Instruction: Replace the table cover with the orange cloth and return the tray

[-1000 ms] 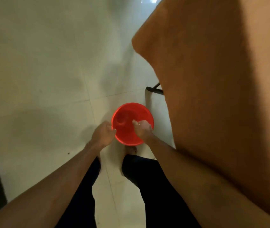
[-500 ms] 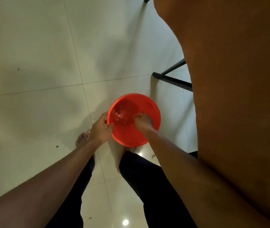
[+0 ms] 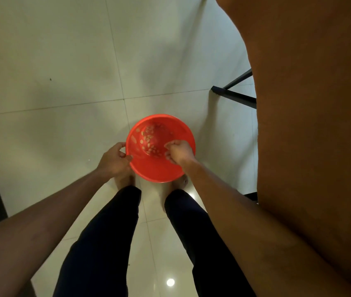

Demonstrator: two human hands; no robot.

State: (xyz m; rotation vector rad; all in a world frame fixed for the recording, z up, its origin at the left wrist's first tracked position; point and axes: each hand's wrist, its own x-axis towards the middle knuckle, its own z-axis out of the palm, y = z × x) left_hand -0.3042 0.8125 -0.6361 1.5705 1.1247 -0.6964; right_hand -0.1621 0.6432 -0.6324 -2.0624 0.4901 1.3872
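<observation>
We see pale glossy floor tiles, orange cloth covering the counter at right; left hand fingers and right hand fingers pinch the red tray rim.

Your forearms are bare, with no sleeves reaching into view. Your left hand and right hand carry no gloves. You wear dark, close-fitting trousers that end at the ankles, and your feet are bare.
</observation>
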